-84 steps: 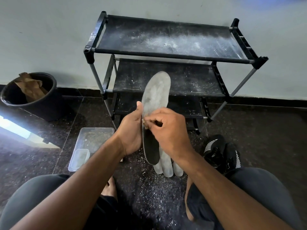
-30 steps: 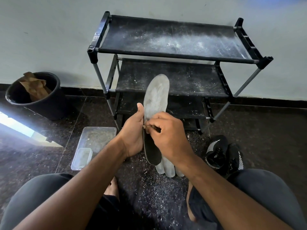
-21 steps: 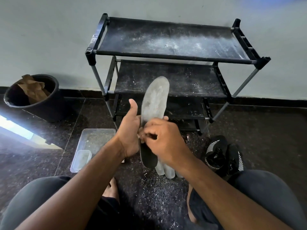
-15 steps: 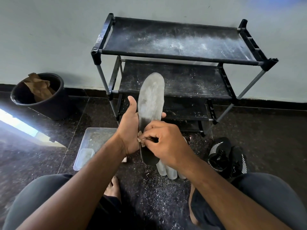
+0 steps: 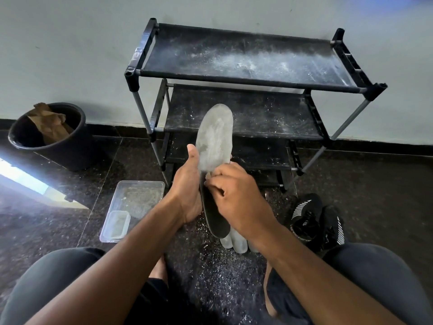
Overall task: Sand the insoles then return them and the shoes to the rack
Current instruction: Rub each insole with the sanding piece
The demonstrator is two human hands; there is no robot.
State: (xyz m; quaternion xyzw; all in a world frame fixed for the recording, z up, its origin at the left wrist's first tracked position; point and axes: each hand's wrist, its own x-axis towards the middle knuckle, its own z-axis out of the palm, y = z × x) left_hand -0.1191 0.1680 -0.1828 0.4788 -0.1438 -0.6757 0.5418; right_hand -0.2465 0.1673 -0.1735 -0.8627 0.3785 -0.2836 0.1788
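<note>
Now: left grip point(image 5: 187, 191) clamps insole point(image 5: 214, 141) edge; right grip point(image 5: 234, 195) pinches sandpaper point(image 5: 207, 176)

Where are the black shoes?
The shoes sit on the floor at right, beside the right knee, in front of the rack.

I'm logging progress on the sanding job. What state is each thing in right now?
Insole: held upright, upper part sanded pale, lower part dark.
Left hand: grips the insole's edge, thumb raised.
Right hand: pinches a small abrasive piece against the insole.
Other insoles: lying on the floor.
Shoes: on the floor, off the rack.
Rack: shelves dusty, nothing on those in view.
Plastic tray: open.
Bin: holds brown paper.
</note>
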